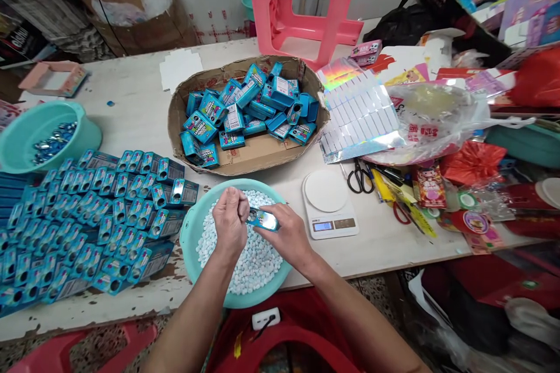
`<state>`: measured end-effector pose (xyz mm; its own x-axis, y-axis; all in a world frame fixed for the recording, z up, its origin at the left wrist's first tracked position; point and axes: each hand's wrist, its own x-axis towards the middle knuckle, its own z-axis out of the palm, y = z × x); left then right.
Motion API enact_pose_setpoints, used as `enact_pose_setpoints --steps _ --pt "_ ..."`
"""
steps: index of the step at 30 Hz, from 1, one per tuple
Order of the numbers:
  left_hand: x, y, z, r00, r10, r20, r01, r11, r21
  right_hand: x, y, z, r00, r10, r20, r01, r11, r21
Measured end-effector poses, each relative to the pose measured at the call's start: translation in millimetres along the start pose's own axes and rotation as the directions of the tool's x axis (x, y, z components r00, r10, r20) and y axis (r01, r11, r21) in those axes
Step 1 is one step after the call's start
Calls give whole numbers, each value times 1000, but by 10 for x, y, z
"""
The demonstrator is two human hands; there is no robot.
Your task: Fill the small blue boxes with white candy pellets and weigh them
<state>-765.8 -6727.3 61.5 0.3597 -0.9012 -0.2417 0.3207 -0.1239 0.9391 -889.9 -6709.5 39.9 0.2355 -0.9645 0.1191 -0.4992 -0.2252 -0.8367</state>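
Note:
My right hand (pixel 291 236) grips a small blue printed candy box (pixel 265 220) between thumb and fingers, its narrow top with the opening turned up and to the left. My left hand (pixel 231 215) is closed in a fist right at the box's open end; whatever it holds is hidden by the fingers. Both hands are over a mint-green basin (pixel 189 245) filled with small pale blue and white candies (pixel 251 268). On the left, rows of similar blue boxes (pixel 87 215) stand packed together, many with a round opening on top.
A cut-down cardboard box (pixel 249 163) holds several blue boxes behind the basin. To the right sit a white scale (pixel 330 204), black scissors (pixel 361 176) and a shiny sticker sheet (pixel 363 111). Another basin (pixel 90 134) holds shiny blue pieces. A pink stool (pixel 280 6) stands at the back.

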Motion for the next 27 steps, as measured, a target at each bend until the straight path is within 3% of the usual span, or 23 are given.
enact_pose_setpoints --steps 2,4,6,8,11,13,14,17,20,23,25,27 --pt "44 -25 -130 999 14 29 -18 990 137 5 11 -63 1000 24 -14 -24 998 58" --pt "144 -31 -327 984 44 170 -115 892 437 -18 45 -186 997 65 -36 -61 991 119" --pt "338 15 -540 941 65 333 -300 620 725 -62 142 -354 987 124 -99 -108 983 150" --pt "649 124 -709 917 141 374 -400 283 872 -105 322 -534 954 195 -229 -169 977 129" --pt "1275 318 -820 903 349 248 -220 -118 968 -122 713 -743 852 260 -455 -271 962 42" --pt "1698 374 -819 904 368 217 -111 -289 951 -100 992 -812 790 263 -554 -309 951 11" --pt "1882 364 -807 912 351 214 -96 -325 941 -85 1122 -828 767 265 -584 -320 947 10" --pt "2252 210 -759 938 283 201 -88 -367 926 -53 1423 -833 729 278 -626 -337 941 26" --pt "2370 35 -711 947 300 118 -28 -288 957 -79 1534 -829 745 251 -618 -321 947 -2" --pt "2353 57 -654 941 336 45 -5 -117 993 -161 1416 -827 743 154 -651 -301 946 -120" --pt "2286 204 -630 939 344 -9 17 -22 1000 -222 1223 -796 735 80 -673 -286 937 -200" --pt "2127 395 -636 940 339 -43 27 52 998 -263 967 -705 769 7 -639 -219 942 -253"
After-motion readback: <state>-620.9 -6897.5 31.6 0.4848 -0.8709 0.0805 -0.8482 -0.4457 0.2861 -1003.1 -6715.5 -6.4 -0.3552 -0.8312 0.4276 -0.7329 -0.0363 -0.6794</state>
